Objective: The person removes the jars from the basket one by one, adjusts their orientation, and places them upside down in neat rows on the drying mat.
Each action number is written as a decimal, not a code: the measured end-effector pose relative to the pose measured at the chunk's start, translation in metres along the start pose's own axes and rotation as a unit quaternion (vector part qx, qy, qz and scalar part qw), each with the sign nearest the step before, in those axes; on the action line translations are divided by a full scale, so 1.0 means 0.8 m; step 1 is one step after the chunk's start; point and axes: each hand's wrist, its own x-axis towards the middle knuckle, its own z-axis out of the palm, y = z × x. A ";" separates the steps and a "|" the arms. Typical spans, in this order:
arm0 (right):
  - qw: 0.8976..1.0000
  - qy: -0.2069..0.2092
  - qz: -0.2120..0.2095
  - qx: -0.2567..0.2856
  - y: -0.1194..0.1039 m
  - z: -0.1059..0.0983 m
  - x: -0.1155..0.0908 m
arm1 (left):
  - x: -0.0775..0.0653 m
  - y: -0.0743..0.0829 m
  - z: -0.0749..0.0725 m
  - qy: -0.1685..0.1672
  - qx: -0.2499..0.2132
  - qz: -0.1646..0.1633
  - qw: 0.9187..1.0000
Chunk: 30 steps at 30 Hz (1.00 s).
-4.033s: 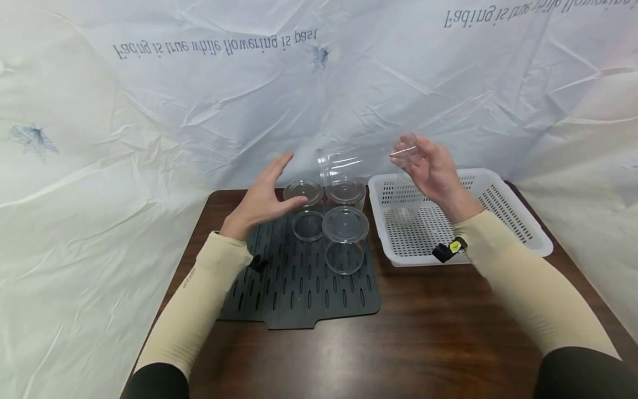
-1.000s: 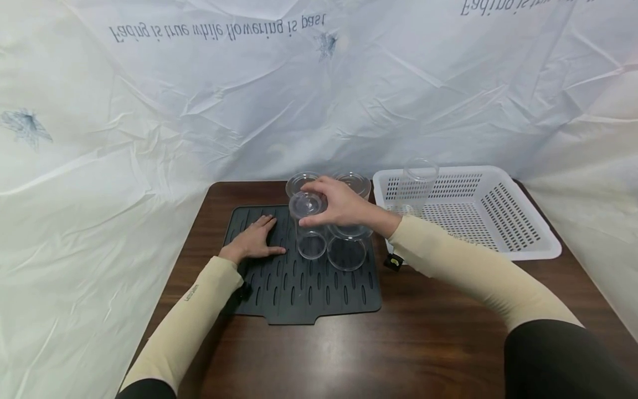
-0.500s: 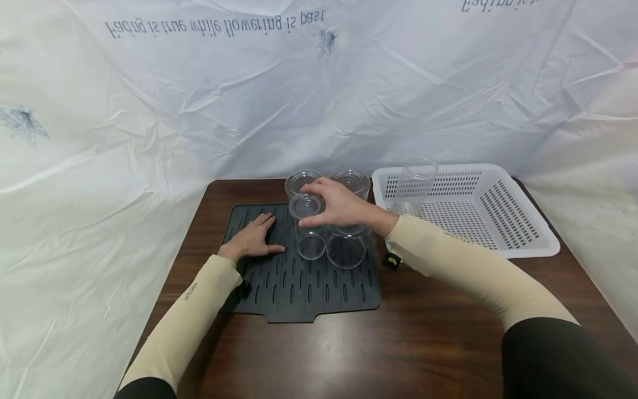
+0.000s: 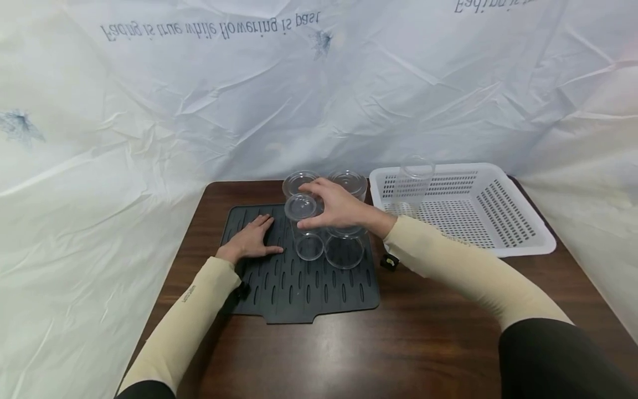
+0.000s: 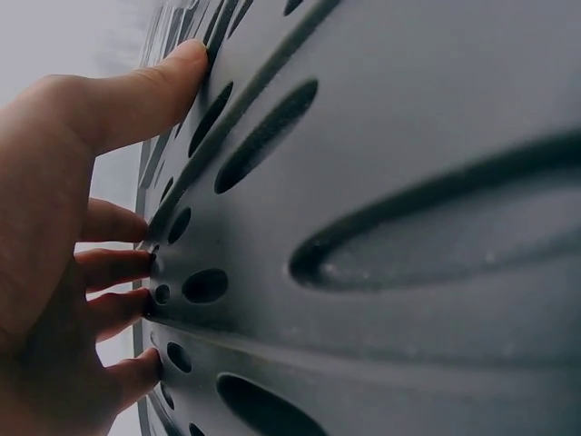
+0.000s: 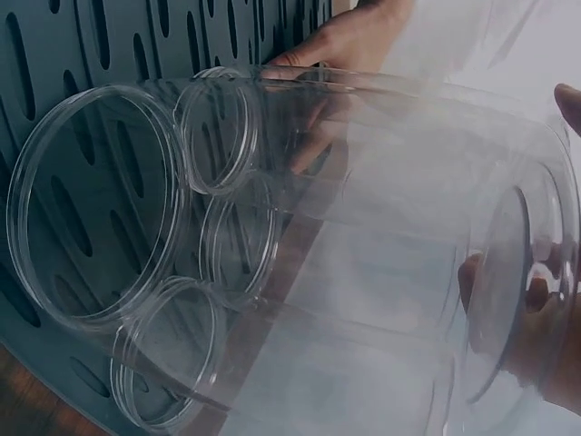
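Observation:
My right hand (image 4: 340, 206) grips the top of a clear plastic jar (image 4: 301, 207), fingers on its far side and thumb on the near side. The jar stands mouth down on the black drying mat (image 4: 294, 305). A wider clear jar (image 4: 345, 256) stands upside down beside it, partly under my hand. Behind are two more upturned jars, at back left (image 4: 297, 179) and back right (image 4: 351, 180). My left hand (image 4: 251, 238) rests on the mat with its fingers spread. In the right wrist view, fingers (image 6: 469, 282) show through the clear walls.
A white perforated basket (image 4: 518, 238) stands right of the mat, with a clear jar (image 4: 417, 175) upright at its left end. The brown wooden table (image 4: 413, 343) reaches toward me in front. A white plastic sheet (image 4: 259, 94) hangs behind the table.
Four seconds ago my right hand held the jar sideways in the air near the basket. Now it stands upside down on the mat. My left hand has lowered from the air onto the mat.

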 end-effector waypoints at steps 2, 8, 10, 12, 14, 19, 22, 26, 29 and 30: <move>1.000 0.006 0.002 0.007 0.000 -0.002 -0.001 | -0.001 -0.001 0.001 -0.003 -0.003 0.000 1.000; 0.999 0.039 -0.002 0.012 0.002 -0.016 -0.007 | -0.003 -0.002 -0.001 0.002 -0.007 0.004 1.000; 0.998 0.057 -0.011 0.016 0.004 -0.022 -0.009 | -0.004 -0.002 -0.001 0.003 -0.007 0.004 1.000; 0.997 0.077 -0.020 0.023 0.007 -0.030 -0.011 | -0.004 -0.002 -0.001 0.004 -0.008 0.006 1.000; 0.995 0.094 -0.029 0.036 0.010 -0.038 -0.013 | -0.005 -0.002 -0.001 0.005 -0.009 0.007 1.000; 0.989 0.129 -0.043 0.052 0.019 -0.061 -0.023 | -0.004 -0.003 -0.002 0.008 -0.006 0.010 1.000; 0.986 0.152 -0.037 0.054 0.025 -0.075 -0.031 | -0.005 -0.001 -0.003 0.009 -0.005 0.010 1.000; 0.981 0.181 -0.022 0.062 0.031 -0.095 -0.044 | -0.006 0.001 -0.002 0.007 -0.009 0.010 1.000; 0.976 0.206 -0.013 0.069 0.036 -0.110 -0.054 | -0.006 0.002 0.000 0.006 -0.010 0.010 1.000; 0.974 0.214 -0.009 0.073 0.038 -0.115 -0.057 | -0.006 0.002 0.001 0.006 -0.009 0.011 1.000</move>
